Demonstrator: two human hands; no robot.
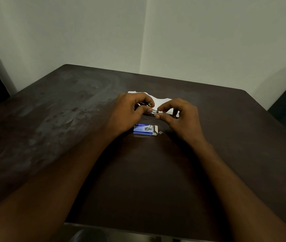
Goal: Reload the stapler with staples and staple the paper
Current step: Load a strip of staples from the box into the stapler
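Pinching a shiny metal stapler between them, the left hand and right hand grip over torn white paper; a blue cardboard staple box lies open on the dark, worn desk.

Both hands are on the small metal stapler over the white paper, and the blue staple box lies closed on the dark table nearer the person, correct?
Not quite: the blue cardboard staple box is open, its right end flap folded out, as the head view shows. The rest holds: left hand and right hand hold the small metal stapler over the white paper, the box nearer on the dark table.
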